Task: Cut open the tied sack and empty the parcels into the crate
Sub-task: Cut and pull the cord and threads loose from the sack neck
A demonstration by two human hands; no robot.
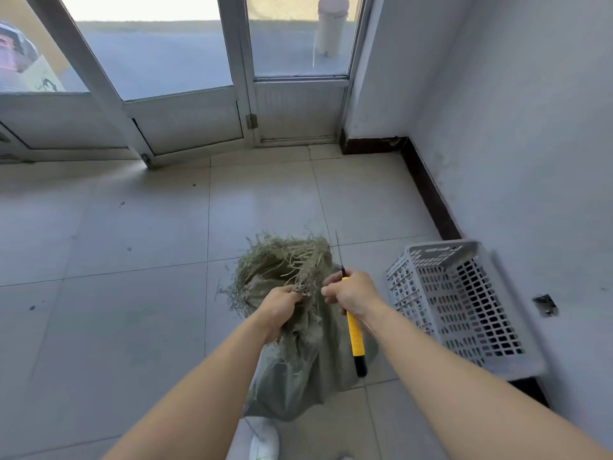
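A grey-green woven sack point(300, 370) stands upright on the tiled floor in front of me, its frayed mouth point(282, 257) fanned open above a gathered neck. My left hand point(280, 307) grips that bunched neck. My right hand point(353, 293) holds a knife with a yellow and black handle point(356, 340), its thin blade point(339, 250) pointing up beside the frayed top. A white perforated plastic crate point(461, 300) sits on the floor just right of the sack, against the wall. No parcels are visible; the sack hides its contents.
Glass doors with metal frames point(185, 121) close off the far side. A white wall with a dark skirting board point(428, 190) runs along the right. My white shoe point(263, 443) shows below the sack. Bare tiles stretch to the left.
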